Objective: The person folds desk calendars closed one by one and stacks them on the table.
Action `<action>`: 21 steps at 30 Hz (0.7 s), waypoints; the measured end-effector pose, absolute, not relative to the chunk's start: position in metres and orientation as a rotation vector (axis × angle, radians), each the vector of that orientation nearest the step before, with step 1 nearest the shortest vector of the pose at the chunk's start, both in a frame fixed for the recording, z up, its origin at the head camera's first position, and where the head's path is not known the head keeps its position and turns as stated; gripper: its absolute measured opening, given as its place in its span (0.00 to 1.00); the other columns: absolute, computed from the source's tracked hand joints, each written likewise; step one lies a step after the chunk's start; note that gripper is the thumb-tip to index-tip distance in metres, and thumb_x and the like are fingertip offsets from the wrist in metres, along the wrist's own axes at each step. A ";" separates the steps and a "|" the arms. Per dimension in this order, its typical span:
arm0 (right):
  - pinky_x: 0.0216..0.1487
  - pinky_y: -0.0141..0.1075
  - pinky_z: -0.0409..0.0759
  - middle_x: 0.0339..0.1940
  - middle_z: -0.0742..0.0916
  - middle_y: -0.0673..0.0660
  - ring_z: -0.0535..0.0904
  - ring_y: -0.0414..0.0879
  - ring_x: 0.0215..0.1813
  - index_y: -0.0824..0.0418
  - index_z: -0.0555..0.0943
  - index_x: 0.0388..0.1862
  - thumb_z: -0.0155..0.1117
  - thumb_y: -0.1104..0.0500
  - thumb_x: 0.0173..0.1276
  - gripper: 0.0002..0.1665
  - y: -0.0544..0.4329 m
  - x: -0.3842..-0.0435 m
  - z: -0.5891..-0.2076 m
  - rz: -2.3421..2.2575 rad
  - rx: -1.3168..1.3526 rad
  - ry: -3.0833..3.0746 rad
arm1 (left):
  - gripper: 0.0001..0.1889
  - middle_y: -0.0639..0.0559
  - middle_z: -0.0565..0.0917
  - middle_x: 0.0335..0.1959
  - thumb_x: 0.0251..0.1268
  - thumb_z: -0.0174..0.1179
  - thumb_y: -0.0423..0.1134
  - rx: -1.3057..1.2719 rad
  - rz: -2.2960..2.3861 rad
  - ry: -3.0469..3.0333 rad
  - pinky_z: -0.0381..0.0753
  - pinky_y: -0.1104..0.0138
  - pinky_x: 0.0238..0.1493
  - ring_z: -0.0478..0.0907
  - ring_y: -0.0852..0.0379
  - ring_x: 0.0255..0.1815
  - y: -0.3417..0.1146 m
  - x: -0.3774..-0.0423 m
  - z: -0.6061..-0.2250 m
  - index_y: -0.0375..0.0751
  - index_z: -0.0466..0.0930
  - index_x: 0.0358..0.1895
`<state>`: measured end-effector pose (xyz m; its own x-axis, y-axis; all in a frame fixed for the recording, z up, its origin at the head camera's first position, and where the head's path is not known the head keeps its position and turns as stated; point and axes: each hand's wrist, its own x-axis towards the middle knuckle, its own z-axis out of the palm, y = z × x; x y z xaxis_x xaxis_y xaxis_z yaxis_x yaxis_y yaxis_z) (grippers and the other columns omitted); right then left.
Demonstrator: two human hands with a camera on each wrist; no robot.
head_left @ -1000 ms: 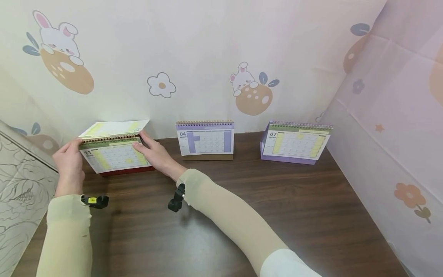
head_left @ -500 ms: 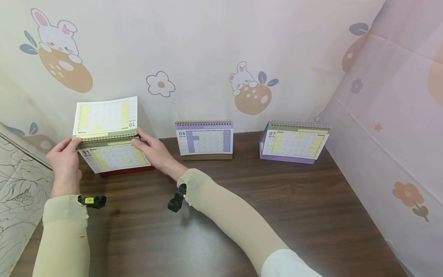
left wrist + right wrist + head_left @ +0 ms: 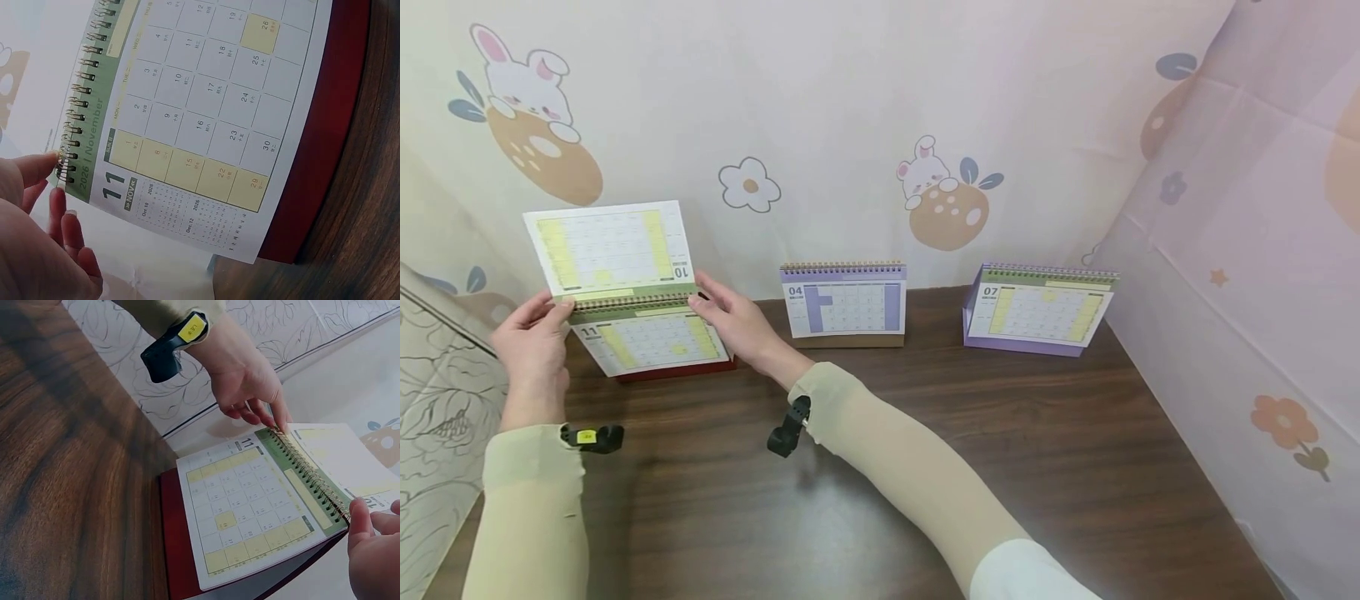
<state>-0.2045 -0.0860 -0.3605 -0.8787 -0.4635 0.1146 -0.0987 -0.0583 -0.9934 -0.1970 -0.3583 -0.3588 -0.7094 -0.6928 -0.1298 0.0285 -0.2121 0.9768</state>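
A desk calendar (image 3: 655, 343) with a dark red base stands at the left, its November page facing front. Behind its gold spiral binding (image 3: 312, 478), the October page (image 3: 610, 246) is raised, upside down and leaning left. My left hand (image 3: 533, 350) pinches the left end of the binding between thumb and fingers; the left wrist view shows the thumb at the coils. At the other end my right hand (image 3: 741, 329) holds the binding, thumb in front at the top corner and fingers behind. The back of the calendar is hidden.
A second desk calendar (image 3: 846, 308), showing 04, stands at the middle, and a third calendar (image 3: 1041, 312), showing 07, at the right. All rest on a dark wooden table (image 3: 880, 492) before a patterned curtain (image 3: 835, 100). A patterned panel (image 3: 445, 400) borders the left.
The October page has swung up from lying low behind the binding and now tilts left. My left hand has shifted slightly left; the right hand keeps its place at the binding.
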 end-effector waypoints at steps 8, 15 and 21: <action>0.65 0.29 0.67 0.74 0.71 0.42 0.70 0.34 0.68 0.49 0.62 0.79 0.55 0.48 0.78 0.33 -0.089 -0.204 -0.360 -2.090 -0.589 1.966 | 0.17 0.57 0.75 0.37 0.51 0.77 0.33 0.778 -1.924 -1.566 0.64 0.77 0.26 0.67 0.64 0.36 -0.361 -0.194 -0.360 0.46 0.90 0.47; 0.66 0.26 0.64 0.70 0.75 0.44 0.70 0.32 0.67 0.53 0.64 0.77 0.55 0.50 0.78 0.32 -0.089 -0.202 -0.359 -2.120 -0.566 1.982 | 0.14 0.58 0.81 0.40 0.53 0.77 0.36 0.777 -1.973 -1.523 0.67 0.78 0.34 0.70 0.64 0.40 -0.366 -0.191 -0.361 0.44 0.90 0.45; 0.64 0.25 0.66 0.68 0.77 0.45 0.72 0.31 0.66 0.56 0.65 0.77 0.55 0.51 0.78 0.31 -0.088 -0.201 -0.361 -2.128 -0.576 1.985 | 0.14 0.58 0.87 0.35 0.58 0.73 0.40 0.701 -2.092 -1.520 0.70 0.76 0.27 0.74 0.61 0.34 -0.370 -0.184 -0.363 0.44 0.90 0.47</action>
